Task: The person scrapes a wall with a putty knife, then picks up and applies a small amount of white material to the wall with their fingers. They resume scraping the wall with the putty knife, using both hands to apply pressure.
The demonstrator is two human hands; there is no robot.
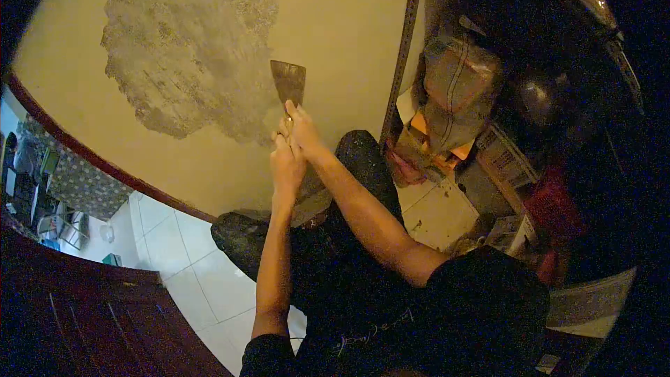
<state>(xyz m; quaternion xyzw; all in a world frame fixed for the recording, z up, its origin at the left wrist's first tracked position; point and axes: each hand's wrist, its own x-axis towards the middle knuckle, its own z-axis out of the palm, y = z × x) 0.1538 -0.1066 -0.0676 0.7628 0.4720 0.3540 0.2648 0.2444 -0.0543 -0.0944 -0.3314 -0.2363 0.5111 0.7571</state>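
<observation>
A putty knife (289, 79) with a broad, worn metal blade points up against the yellow wall (335, 21). My right hand (304, 130) is closed round it near the blade, with the thumb laid along its base. Just below, my left hand (285, 159) is closed on the lower end, pressed close to the right one. Most of the handle is hidden by my fingers. Left of the blade spreads a large rough grey patch (192, 42) with ragged edges, its surface bare of the yellow paint.
My knees in dark trousers (366, 160) are near the wall. On the right stand a filled bag (460, 77), a crate (506, 150) and other clutter. At left, beyond the dark red wall edge (77, 150), lies a white tiled floor (171, 241); a dark wooden door (91, 307) is lower left.
</observation>
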